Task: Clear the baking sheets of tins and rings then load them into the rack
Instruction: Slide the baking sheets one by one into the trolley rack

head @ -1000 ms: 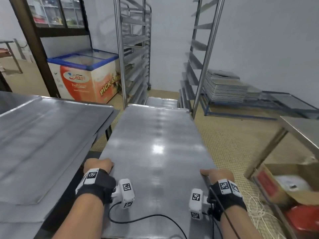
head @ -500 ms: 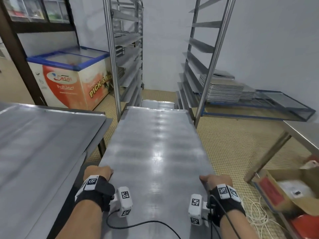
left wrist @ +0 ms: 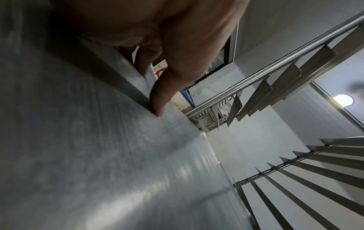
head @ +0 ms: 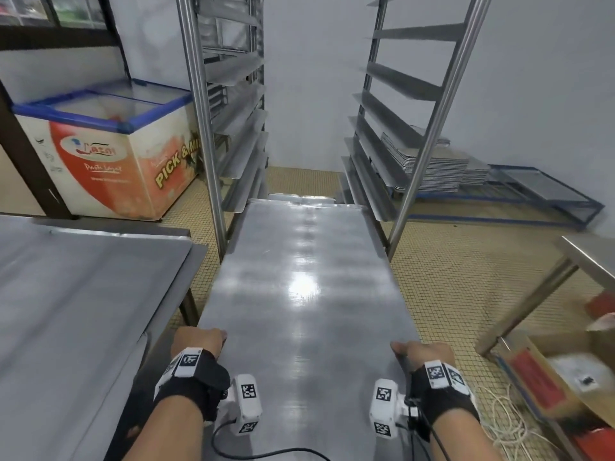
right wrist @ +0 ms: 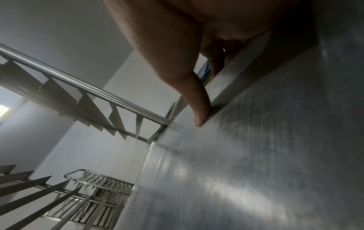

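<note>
I hold a long bare metal baking sheet [head: 306, 294] level in front of me, its far end between the two uprights of the steel rack [head: 432, 94]. My left hand [head: 199, 341] grips the sheet's left edge near the close end, thumb on top [left wrist: 157, 109] and fingers curled under the rim. My right hand [head: 422, 352] grips the right edge the same way, thumb [right wrist: 199, 118] pressed on the surface. Another sheet [head: 299, 197] lies in the rack just beyond and below the far end. Slanted runner ledges [head: 239, 151] line both sides of the rack.
A steel table [head: 83, 294] stands close on my left. A chest freezer [head: 109, 148] is behind it. A stack of baking sheets [head: 432, 161] lies on a blue frame at the right wall. Another steel table [head: 592, 254] and a cardboard box [head: 549, 377] are on the right.
I have moved forward with the sheet; its far end has gone from short of the rack uprights to between them. Both hands keep the same grip.
</note>
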A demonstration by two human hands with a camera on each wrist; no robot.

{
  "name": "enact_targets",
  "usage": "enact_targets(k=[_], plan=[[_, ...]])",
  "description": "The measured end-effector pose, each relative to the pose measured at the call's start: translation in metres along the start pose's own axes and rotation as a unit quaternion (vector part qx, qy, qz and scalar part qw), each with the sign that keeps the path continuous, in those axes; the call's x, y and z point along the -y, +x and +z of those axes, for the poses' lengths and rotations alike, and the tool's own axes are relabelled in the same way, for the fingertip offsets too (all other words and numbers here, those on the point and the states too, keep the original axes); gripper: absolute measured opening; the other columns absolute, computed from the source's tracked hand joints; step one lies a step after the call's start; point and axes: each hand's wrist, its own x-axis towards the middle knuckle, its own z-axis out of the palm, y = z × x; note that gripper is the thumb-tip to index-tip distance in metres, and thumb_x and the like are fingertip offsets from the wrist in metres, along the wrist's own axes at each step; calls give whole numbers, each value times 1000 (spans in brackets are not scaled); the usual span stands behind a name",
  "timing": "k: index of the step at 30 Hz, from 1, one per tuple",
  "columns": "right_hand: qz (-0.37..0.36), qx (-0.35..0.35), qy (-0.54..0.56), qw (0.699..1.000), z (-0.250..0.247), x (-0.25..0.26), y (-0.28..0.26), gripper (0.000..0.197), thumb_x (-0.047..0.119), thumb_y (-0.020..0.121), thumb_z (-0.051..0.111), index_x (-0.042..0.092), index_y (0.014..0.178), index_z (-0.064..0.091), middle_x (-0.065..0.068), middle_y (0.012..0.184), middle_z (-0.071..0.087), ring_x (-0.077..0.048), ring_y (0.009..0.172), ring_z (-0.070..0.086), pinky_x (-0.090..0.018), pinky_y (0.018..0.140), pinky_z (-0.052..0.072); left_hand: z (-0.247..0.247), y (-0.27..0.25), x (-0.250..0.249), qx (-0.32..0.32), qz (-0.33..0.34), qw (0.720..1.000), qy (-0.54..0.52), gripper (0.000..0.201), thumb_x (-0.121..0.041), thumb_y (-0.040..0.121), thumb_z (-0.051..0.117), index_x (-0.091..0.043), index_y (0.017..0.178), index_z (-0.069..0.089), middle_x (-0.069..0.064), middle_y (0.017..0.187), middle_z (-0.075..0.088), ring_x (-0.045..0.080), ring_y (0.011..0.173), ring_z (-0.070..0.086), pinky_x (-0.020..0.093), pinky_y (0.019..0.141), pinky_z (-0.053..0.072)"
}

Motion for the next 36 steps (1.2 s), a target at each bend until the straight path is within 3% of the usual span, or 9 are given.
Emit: enact_targets(k=[2,5,8,12,16,20,26,33,36], plan=[[5,2,-3,1000,8,7,14,37,9,69,87,0,67,52,-13,65,61,-26,59,61,-27,54,44,8,15,-8,5,9,1000,-3,36,-11,81,77,7,109,61,23,103,61,35,89,57,33,77,42],[4,2,-2,1000,23,20,36,38,9,69,87,0,66,50,-11,62,59,-24,56,58,-26,51,41,22,38,-24,-5,17,1000,1,26,-13,78,79,3,85,59,21,99,66,30,75,54,32,73,44],[6,6,-9,1000,38,36,61,37,10,69,88,-1,70,52,-14,65,61,-26,59,61,-28,54,45,39,61,-43,-24,23,999,11,34,-17,77,79,-3,67,49,19,93,66,28,70,51,31,71,43],[17,10,-23,1000,62,61,99,42,14,67,90,-6,82,57,-17,72,63,-27,63,61,-27,54,44,61,88,-74,-18,8,1000,23,43,-15,82,76,-6,60,40,6,63,44,25,61,42,30,70,36],[15,9,-35,999,83,90,126,49,19,69,89,-8,100,63,-24,95,68,-35,79,66,-31,65,48,75,111,-100,-9,13,1000,12,31,-11,81,76,2,73,50,13,86,57,29,77,50,31,74,39],[14,6,-34,999,104,114,151,48,14,64,90,-10,96,63,-24,86,70,-36,72,69,-44,73,59,89,130,-130,-3,25,1000,14,29,-15,81,78,7,93,64,18,96,62,30,80,51,31,75,40],[-8,6,-28,1000,128,140,184,32,15,71,85,-2,90,65,-17,79,69,-31,70,68,-34,68,54,102,148,-170,-18,9,999,27,58,-22,79,80,11,121,58,26,123,62,41,107,62,38,84,47],[0,-16,-24,1000,154,166,211,60,15,72,85,-3,122,56,-18,106,68,-36,96,65,-41,90,53,114,171,-199,-24,-1,999,26,61,-21,85,76,8,133,51,25,133,58,41,113,58,39,86,43],[6,-29,-26,999,162,172,218,63,17,71,86,0,124,56,-17,113,67,-38,105,64,-45,97,51,117,181,-205,-23,-20,999,27,65,-24,85,76,6,136,49,24,132,58,41,116,58,38,84,42]])
